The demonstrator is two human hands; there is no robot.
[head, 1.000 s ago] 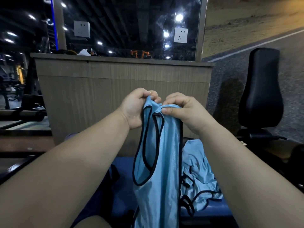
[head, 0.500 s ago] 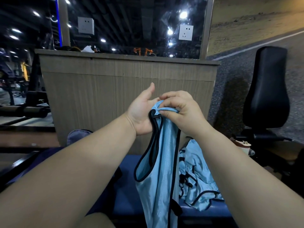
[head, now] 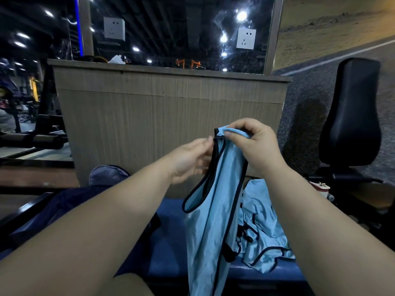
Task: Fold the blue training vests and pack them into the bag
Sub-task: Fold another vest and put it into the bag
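A light blue training vest [head: 215,214] with black trim hangs lengthwise in front of me. My right hand [head: 254,146] pinches its shoulder straps together at the top. My left hand [head: 192,159] is just left of the straps, fingers straight, fingertips touching the black edge. A heap of more blue vests [head: 260,227] lies on the blue bench pad [head: 171,236] behind the hanging one. A dark navy bag [head: 70,201] lies to the left, partly hidden by my left forearm.
A wood-grain counter [head: 171,116] stands close ahead, with mirror panels and wall sockets above it. A black padded gym seat [head: 352,116] stands at the right. Weight equipment sits at the far left.
My left hand has let go of the strap and opened beside it. My right hand has gathered both straps and moved them right and lower in view.
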